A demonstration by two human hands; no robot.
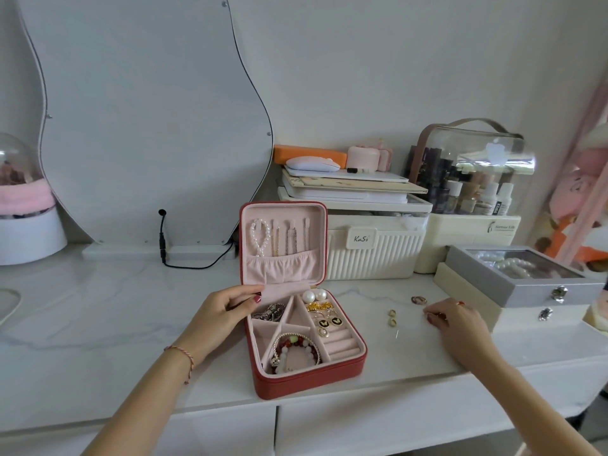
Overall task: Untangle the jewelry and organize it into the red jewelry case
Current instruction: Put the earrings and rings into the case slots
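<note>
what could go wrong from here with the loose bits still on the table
1. The two small gold earrings and the ring lie loose on the table beside the right hand; a sweep of that hand could knock them off.
2. The left hand holds the red jewelry case by its back corner, and the case sits near the table's front edge; a tug might tip it off.

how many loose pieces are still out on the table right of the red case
3 show: two small gold pieces side by side, and a ring farther back. The right hand may hide another under its fingertips.
</note>
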